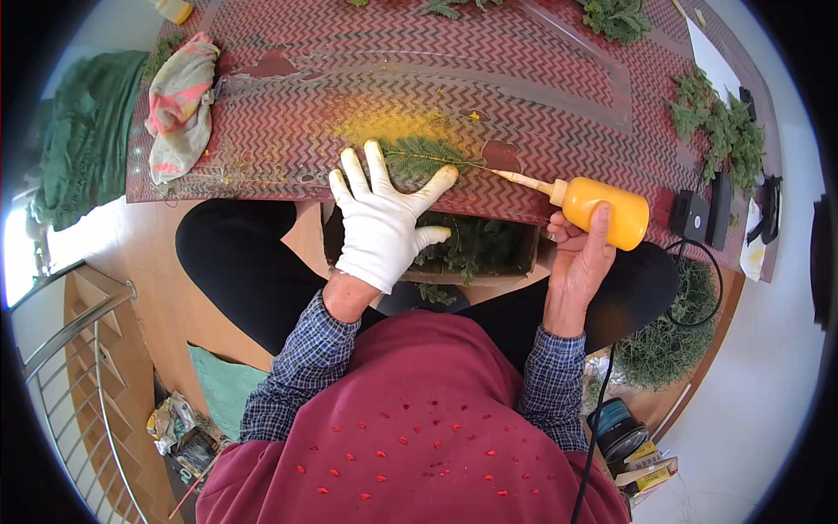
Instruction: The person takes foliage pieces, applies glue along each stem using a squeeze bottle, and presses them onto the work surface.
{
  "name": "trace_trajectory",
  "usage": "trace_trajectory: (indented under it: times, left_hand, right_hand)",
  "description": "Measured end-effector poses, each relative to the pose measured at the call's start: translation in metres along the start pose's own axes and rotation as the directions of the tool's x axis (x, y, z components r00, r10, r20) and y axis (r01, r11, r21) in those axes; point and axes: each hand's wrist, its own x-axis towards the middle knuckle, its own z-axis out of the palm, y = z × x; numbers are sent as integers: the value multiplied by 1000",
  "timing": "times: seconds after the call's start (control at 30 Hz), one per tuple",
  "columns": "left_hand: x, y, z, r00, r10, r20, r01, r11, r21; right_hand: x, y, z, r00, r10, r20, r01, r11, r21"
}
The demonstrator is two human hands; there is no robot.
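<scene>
My left hand (382, 214), in a white glove with yellow-stained fingertips, lies open with its fingers spread at the near edge of the table. Its fingertips rest at the side of a green evergreen sprig (419, 155), whose thin stem points right. My right hand (580, 266) is bare and wrapped round a yellow squeeze bottle (608, 212). The bottle is tilted on its side, and its long tapered nozzle (519, 179) points left at the sprig's stem end. Whether the tip touches the stem is too small to tell. Yellow stains (393, 122) spread over the tablecloth behind the sprig.
The patterned red tablecloth (288, 113) carries a crumpled rag (182, 109) at left and evergreen branches (720, 127) at right. Under the table edge sits a box of greenery (480, 244). A black cable (721, 293) hangs at right. Metal railing (78, 319) stands at left.
</scene>
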Motion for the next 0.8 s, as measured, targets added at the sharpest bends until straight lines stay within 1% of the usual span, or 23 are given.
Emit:
trace_trajectory:
  times: [0.2, 0.4, 0.53, 0.63, 0.8]
  left_hand:
    - [0, 0, 2, 1000, -5, -11, 5, 1000, -2]
    - [-1, -1, 3, 998, -5, -55, 3, 999, -32]
    - [-1, -1, 6, 998, -9, -67, 6, 999, -52]
    - [-1, -1, 4, 998, -19, -67, 15, 998, -60]
    - [-1, -2, 5, 997, -34, -66, 29, 997, -72]
  right_hand:
    - [-4, 4, 10, 999, 19, 31, -20, 999, 29]
    - [-1, 4, 3, 1000, 17, -13, -17, 1000, 4]
    - [-11, 2, 19, 998, 51, 38, -53, 997, 54]
    - [-16, 10, 42, 995, 38, 91, -45, 997, 70]
    - [-18, 22, 57, 992, 71, 107, -77, 996, 55]
